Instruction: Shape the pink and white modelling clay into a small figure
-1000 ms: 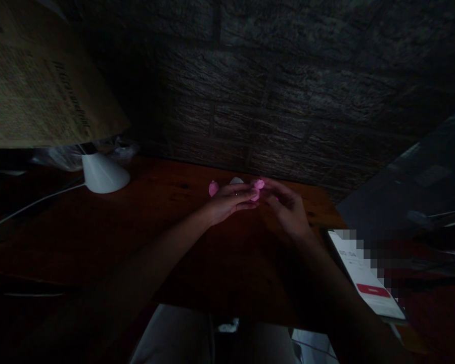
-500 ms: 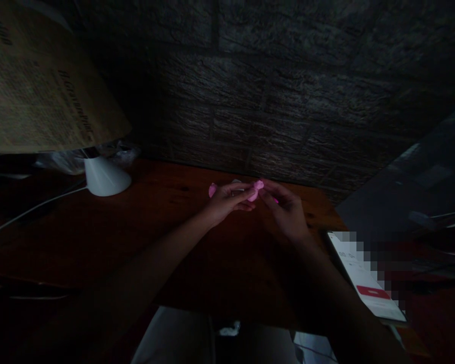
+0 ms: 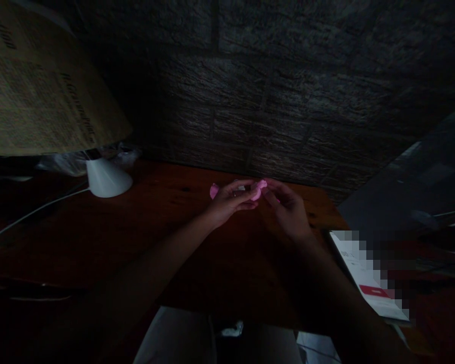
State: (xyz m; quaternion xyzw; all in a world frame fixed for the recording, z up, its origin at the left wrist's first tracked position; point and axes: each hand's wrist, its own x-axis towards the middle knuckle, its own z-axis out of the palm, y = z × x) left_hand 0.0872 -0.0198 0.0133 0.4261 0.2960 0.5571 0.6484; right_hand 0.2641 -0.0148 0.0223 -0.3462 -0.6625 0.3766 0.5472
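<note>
Between my two hands is a small pink, soft-looking lump (image 3: 257,192), its exact kind too dark and small to make out. My left hand (image 3: 230,201) pinches its left side between thumb and fingers. At its upper right end, the thumb and fingertips of my right hand (image 3: 287,205) close on the same lump. Another pink piece (image 3: 214,190) shows just left of my left hand, on or above the wooden table (image 3: 167,202). A bit of brighter pink peeks out by my right fingers. Something whitish behind my left fingers is mostly hidden.
A lamp with a printed paper-like shade (image 3: 53,96) and white base (image 3: 109,178) stands at the left, its cord trailing left. A lit tablet or phone (image 3: 364,273) lies at the right. A dark brick-patterned wall (image 3: 235,91) rises behind the table.
The pink lump's upper end now stretches further to the upper right between my hands. Both hands keep their hold, with the right shifted slightly right. The view has moved a little.
</note>
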